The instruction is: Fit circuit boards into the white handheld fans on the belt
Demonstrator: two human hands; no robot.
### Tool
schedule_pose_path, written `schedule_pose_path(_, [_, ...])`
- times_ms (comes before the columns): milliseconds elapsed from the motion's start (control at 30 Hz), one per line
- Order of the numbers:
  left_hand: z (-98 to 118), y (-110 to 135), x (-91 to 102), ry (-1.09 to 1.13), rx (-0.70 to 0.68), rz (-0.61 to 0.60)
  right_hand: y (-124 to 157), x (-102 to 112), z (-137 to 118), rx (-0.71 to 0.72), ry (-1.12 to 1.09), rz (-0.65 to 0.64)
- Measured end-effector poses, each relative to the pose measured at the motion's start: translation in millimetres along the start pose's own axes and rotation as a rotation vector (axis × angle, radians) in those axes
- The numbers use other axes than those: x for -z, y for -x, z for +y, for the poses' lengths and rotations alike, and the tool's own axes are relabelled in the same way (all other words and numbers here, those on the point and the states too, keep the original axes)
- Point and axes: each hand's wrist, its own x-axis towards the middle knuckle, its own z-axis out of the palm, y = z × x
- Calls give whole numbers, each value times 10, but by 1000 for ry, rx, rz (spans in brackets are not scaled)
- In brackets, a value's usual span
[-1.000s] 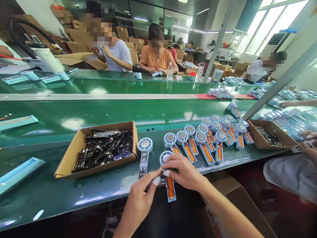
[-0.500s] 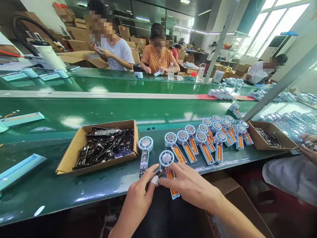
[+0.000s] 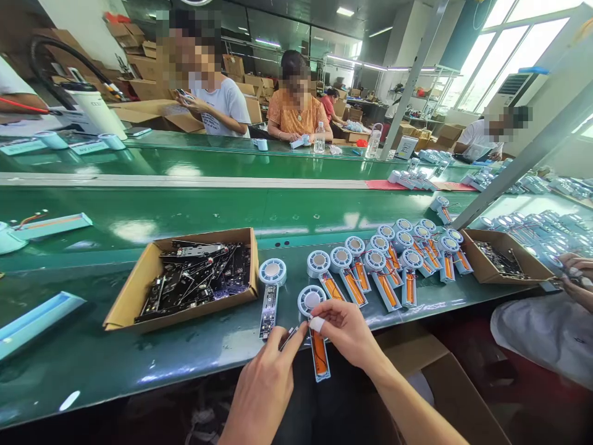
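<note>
A light-blue handheld fan housing point(image 3: 320, 361) lies at the bench's front edge, its round head away from me and an orange strip with a dark wire along its open handle. My left hand point(image 3: 266, 380) is beside the handle, closed on a small circuit board point(image 3: 289, 339) that shows only partly between the fingers. Just below the fan's head, my right hand point(image 3: 347, 334) pinches at the neck, a white cover on one fingertip. What it pinches is hidden. Left of these, another fan housing point(image 3: 272, 272) has a dark board lying in its handle.
An open cardboard box point(image 3: 125, 300) of loose circuit boards stands left. Several fan housings point(image 3: 374, 261) lie in rows at right, before a second box point(image 3: 532, 272) of boards. A co-worker's hands point(image 3: 577, 269) are at far right. A slanted metal post point(image 3: 504, 161) rises there.
My left hand has shifted slightly down, its fingertips now over the fan's neck. My right hand has turned and drawn into a pinch there, uncovering more of the handle.
</note>
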Motion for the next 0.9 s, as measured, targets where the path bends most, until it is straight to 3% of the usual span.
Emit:
schedule_pose_path(133, [-29, 24, 25, 223, 8, 86, 19, -75, -12, -15, -16, 23])
schedule_pose_path(300, [2, 17, -6, 604, 316, 103, 35, -117, -35, -59, -42, 4])
schedule_pose_path(400, [60, 25, -4, 716, 371, 127, 53, -127, -54, 19, 126, -14])
schedule_pose_path(567, [110, 21, 61, 669, 272, 179, 88, -115, -107, 409, 757, 12])
schedule_pose_path(633, [116, 27, 63, 599, 206, 213, 110, -135, -131, 490, 943, -17])
schedule_pose_path(800, [142, 94, -46, 352, -39, 422, 175, -256, -164, 487, 1209, -10])
schedule_pose_path(900, [125, 115, -85, 296, -81, 461, 139, -249, -181, 460, 1206, -28])
